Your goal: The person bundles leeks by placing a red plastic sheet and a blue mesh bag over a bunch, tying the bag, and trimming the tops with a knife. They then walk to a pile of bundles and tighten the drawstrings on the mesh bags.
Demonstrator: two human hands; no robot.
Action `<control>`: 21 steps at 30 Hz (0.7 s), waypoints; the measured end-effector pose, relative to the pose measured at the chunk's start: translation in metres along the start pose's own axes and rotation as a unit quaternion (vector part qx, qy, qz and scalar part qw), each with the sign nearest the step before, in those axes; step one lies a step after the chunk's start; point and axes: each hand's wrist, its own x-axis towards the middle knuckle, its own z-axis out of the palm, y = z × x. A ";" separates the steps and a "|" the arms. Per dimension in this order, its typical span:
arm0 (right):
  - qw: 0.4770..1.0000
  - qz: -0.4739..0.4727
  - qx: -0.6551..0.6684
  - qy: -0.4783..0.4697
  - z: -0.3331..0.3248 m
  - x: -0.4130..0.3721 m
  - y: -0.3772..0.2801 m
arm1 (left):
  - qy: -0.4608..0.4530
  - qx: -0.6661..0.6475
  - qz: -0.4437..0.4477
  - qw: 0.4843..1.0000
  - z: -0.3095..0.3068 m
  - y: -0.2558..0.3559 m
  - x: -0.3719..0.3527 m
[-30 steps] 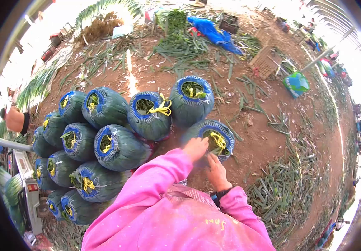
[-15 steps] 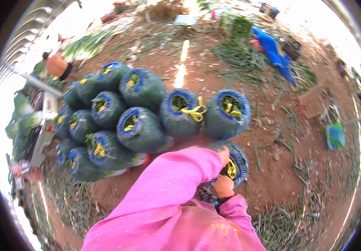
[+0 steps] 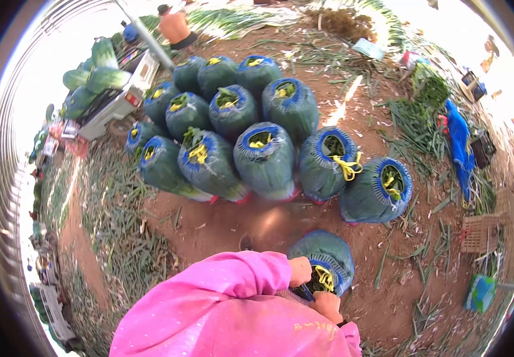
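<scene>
While the person bent over the red earth, both hands met at the mouth of one green net sack (image 3: 327,249) lying by itself just in front of the pink sleeves. The left hand (image 3: 300,271) was closed in a fist on the sack's blue rim (image 3: 335,275), fingers curled tight over the edge. The right hand (image 3: 328,306) sat just below the opening with its fingers bent towards the yellow tie (image 3: 323,278); whether it pinched the tie could not be told, since the sleeve covered part of it.

Beyond that sack, well apart across bare soil, stood a cluster of like sacks (image 3: 266,157), each stuffed with green leaves and bound with a yellow tie. Thirteen could be counted, though those at the back overlapped. The two nearest on the right (image 3: 379,190) stood side by side, touching.

One white cart (image 3: 120,104) stood at the left of the cluster, with more green sacks heaped on it. One other person in an orange top (image 3: 175,27) crouched behind it. One blue cloth (image 3: 459,143) lay at the right, with one woven crate (image 3: 480,233) nearer, and loose green stalks (image 3: 423,128) lay scattered about the ground.
</scene>
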 end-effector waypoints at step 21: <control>0.836 -0.462 -0.288 -0.068 -0.078 0.162 -0.403 | 0.357 -0.376 -0.529 0.672 0.111 0.006 -0.401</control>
